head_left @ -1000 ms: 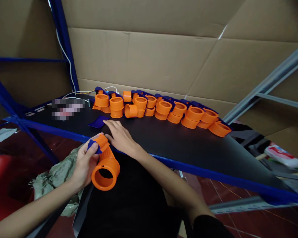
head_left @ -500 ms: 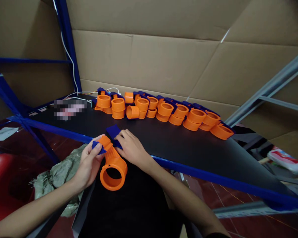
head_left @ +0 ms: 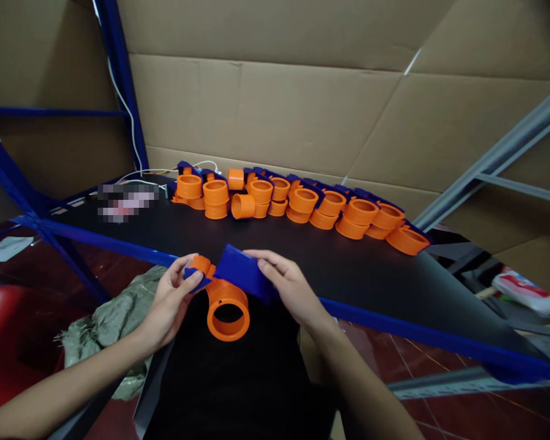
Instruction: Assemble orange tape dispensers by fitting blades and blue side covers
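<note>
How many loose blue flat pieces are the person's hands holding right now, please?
2: a large blue piece in the right hand, and a small blue piece in the left hand against the orange tube.

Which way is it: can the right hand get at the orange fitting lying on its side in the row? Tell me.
Probably yes: the tipped orange fitting lies at the row's front with bare black tabletop before it, though the right hand holds a blue piece.

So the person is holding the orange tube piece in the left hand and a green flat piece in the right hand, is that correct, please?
Not quite: the flat piece in the right hand is dark blue, not green, as the head view shows. The left hand does hold the orange tube piece.
</note>
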Motion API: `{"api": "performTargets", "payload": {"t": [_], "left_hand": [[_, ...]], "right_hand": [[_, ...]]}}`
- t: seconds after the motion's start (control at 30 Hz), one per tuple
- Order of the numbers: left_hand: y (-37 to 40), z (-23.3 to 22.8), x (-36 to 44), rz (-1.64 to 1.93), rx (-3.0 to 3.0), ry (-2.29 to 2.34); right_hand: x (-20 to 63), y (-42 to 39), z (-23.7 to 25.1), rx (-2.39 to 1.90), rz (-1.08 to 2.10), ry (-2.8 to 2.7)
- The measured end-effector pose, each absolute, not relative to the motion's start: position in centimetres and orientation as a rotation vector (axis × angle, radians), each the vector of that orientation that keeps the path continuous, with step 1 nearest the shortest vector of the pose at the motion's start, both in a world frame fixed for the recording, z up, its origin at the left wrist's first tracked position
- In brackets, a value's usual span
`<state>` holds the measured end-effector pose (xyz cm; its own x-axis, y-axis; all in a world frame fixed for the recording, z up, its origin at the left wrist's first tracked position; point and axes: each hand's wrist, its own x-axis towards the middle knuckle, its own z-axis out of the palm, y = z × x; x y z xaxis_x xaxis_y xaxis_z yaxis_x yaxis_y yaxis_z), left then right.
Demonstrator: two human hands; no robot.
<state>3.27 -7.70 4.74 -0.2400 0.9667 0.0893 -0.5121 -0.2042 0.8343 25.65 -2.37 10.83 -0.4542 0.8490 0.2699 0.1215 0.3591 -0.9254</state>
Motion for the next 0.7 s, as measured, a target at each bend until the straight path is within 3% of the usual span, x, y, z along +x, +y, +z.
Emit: {"api": "performTargets", "payload": {"t": [0.7], "left_hand": [[-8.4,4.5,3.7,1.653,0.783,0.773]], "right_hand": [[24.1,-4.2,8.4,-0.983,1.264,-1.709]]}}
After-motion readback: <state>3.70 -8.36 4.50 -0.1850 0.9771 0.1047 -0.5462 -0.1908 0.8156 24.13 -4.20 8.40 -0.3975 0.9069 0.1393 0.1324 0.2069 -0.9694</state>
